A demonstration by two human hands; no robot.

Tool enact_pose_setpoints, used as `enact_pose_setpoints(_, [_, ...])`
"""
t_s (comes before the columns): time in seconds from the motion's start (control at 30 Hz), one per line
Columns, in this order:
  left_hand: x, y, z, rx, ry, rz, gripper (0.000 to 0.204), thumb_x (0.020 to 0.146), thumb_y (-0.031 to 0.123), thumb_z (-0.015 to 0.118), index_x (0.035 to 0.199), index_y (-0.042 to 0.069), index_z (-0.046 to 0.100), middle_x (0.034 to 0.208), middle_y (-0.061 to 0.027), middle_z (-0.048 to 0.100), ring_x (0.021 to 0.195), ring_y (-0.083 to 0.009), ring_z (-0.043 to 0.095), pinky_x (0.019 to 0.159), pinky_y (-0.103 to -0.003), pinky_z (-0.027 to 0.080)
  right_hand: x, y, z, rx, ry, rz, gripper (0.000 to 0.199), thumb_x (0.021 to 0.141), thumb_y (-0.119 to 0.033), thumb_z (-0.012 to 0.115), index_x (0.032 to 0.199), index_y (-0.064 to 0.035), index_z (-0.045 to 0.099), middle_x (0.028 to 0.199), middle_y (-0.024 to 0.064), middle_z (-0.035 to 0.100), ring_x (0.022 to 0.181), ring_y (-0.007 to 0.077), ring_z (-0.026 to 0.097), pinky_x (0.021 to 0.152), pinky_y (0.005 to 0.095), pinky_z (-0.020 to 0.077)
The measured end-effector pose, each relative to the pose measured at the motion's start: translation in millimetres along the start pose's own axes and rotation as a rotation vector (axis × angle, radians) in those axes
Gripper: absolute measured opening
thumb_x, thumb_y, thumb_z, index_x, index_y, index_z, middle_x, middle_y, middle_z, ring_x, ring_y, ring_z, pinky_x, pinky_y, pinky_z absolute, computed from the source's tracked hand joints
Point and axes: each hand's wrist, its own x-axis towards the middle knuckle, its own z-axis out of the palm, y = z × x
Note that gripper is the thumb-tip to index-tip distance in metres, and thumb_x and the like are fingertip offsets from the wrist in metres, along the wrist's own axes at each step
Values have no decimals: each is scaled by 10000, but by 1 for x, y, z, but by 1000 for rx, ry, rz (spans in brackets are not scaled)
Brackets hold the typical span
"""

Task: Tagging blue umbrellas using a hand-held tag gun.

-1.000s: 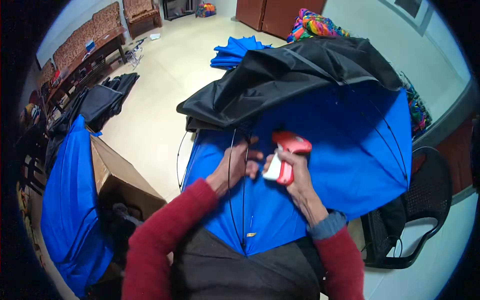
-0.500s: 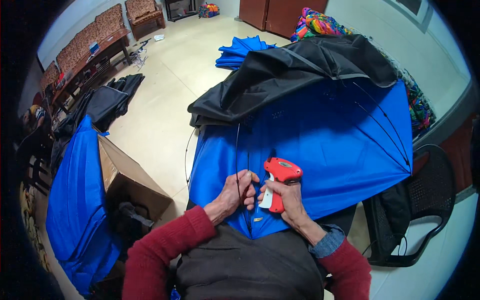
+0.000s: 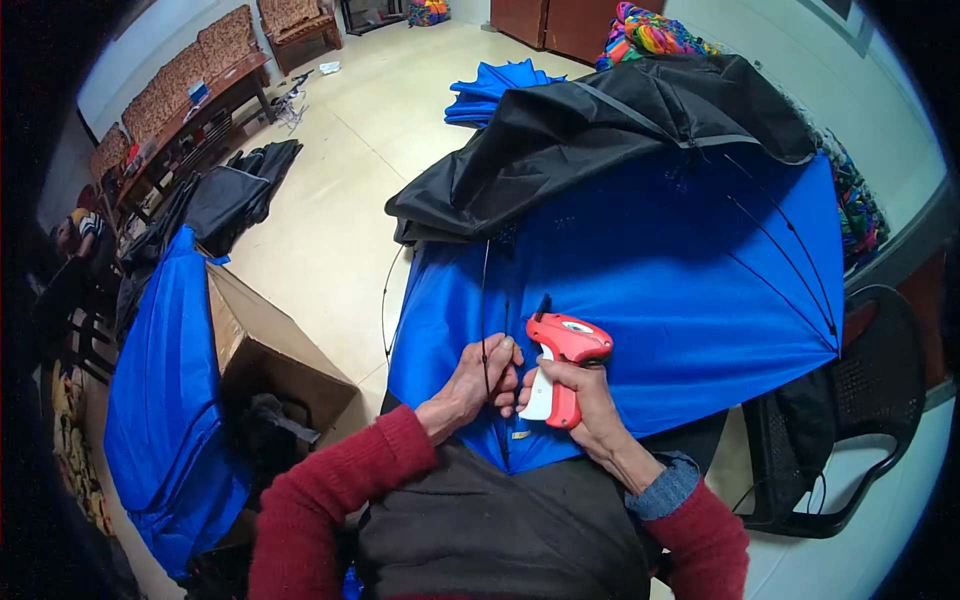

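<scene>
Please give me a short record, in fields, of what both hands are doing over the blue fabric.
Left hand: left hand pinches a thin black umbrella rib against the blue umbrella canopy.
Right hand: right hand grips a red and white plastic tagging gun, nose pointed at the canopy.
On top: black fabric cover draped over the canopy's far side.
Left of person: open brown cardboard box.

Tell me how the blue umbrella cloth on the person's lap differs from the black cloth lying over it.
The blue umbrella cloth is spread out fairly flat, with thin dark ribs running across it; the black cloth is bunched and folded in a heap. The blue one lies under both hands, the right hand holding a red tagging gun; the black one sits farther away, untouched. Both look like thin, smooth fabric.
</scene>
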Motion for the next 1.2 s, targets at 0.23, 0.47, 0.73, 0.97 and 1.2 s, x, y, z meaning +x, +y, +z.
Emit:
enact_pose_setpoints(0.23, [-7,2,2,102,5,-72,294,951,327,327,809,81,400,534,18,336,389,-75,306,362,-232,354,2,0,-7,155,-172,130,241,822,-173,517,985,2,493,805,113,592,700,208,609,629,340,529])
enact_pose_setpoints(0.47, [-13,3,-3,113,-5,-109,291,953,332,317,807,93,397,539,18,363,395,-74,326,362,-224,354,-1,8,-3,174,-183,91,255,828,-205,507,955,16,507,815,111,593,710,203,608,654,334,524])
enact_pose_setpoints(0.73, [-19,12,6,144,-19,-75,292,952,334,307,819,99,416,586,1,483,408,-76,392,367,-207,381,4,13,-4,168,-256,82,279,833,-235,505,935,23,529,780,120,603,682,215,614,664,321,519])
enact_pose_setpoints(0.97, [-18,12,4,149,-35,-102,286,951,327,308,814,101,416,594,2,487,408,-76,393,367,-207,382,7,15,-6,175,-198,66,273,835,-239,500,905,21,544,761,120,603,677,205,613,658,302,511])
enact_pose_setpoints(1.2, [-20,11,-1,112,-47,-111,321,948,357,328,822,90,454,584,5,493,425,-71,462,379,-183,412,5,13,-4,116,-209,51,260,831,-216,506,941,19,525,791,111,598,681,194,610,647,310,514])
